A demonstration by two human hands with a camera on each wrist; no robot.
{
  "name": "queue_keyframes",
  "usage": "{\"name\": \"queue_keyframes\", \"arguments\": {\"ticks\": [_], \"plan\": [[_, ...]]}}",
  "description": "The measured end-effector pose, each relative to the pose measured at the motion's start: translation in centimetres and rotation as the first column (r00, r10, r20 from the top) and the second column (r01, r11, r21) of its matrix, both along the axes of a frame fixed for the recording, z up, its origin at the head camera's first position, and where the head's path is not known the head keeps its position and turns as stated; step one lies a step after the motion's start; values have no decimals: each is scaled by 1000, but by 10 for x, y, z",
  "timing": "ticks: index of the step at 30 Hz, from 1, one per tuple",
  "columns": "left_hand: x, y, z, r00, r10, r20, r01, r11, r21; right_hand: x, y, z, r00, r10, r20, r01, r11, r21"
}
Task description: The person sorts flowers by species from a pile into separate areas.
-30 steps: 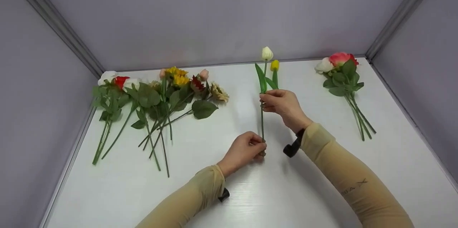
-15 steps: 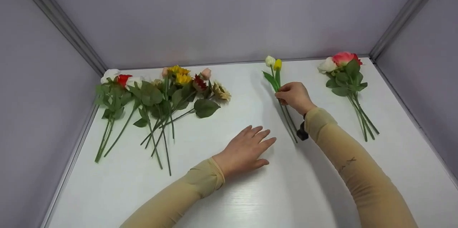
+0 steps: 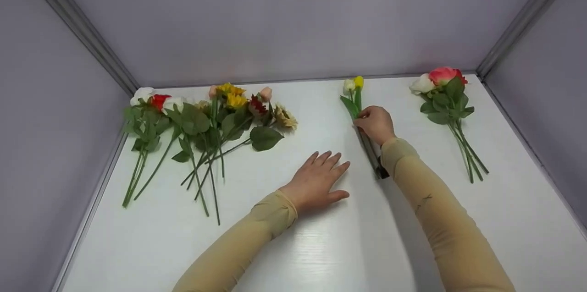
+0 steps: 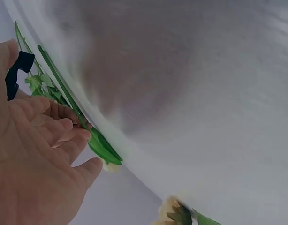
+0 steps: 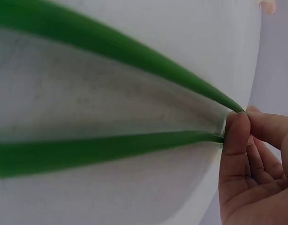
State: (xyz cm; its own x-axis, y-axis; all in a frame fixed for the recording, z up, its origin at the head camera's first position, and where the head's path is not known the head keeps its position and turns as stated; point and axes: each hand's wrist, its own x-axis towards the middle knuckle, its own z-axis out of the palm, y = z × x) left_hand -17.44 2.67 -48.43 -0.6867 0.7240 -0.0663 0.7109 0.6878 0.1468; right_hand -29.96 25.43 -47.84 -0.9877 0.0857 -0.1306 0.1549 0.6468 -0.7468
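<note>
Fingers of my right hand pinch the stem of a white tulip just below its leaves. A yellow tulip lies close beside it on the white table, both heads toward the back wall. In the right wrist view, one green stem ends at the pinching fingertips, and a second stem runs to the table side of them; whether it too is held I cannot tell. My left hand has its fingers spread, palm down over the table, left of the stems, and holds nothing.
At the left lies a loose spread of flowers: white and red roses, sunflowers, a beige flower and crossed stems. A bunch with a pink bloom lies at the right. Grey walls enclose the table.
My left hand has let go of the white tulip's lower stem and opened out. My right hand has moved right and lowered the white tulip beside the yellow one.
</note>
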Motion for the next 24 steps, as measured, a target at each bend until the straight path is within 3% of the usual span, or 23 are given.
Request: {"name": "queue_keyframes", "arguments": {"ticks": [8, 14, 20, 24], "plan": [[1, 5, 2, 999, -17, 40, 17, 1000, 11, 0, -2, -6, 995, 56, -81, -45, 990, 130], [-3, -7, 2, 1000, -11, 25, 10, 999, 36, 2, -5, -5, 992, 67, -111, -50, 988, 143], [-17, -48, 6, 994, 111, 2, -111, 990, 88, 4, -12, 6, 975, 114, -192, -82, 982, 168], [-27, -90, 8, 971, 238, -29, -227, 952, 207, 8, -26, 11, 946, 202, -253, -132, 954, 268]]}}
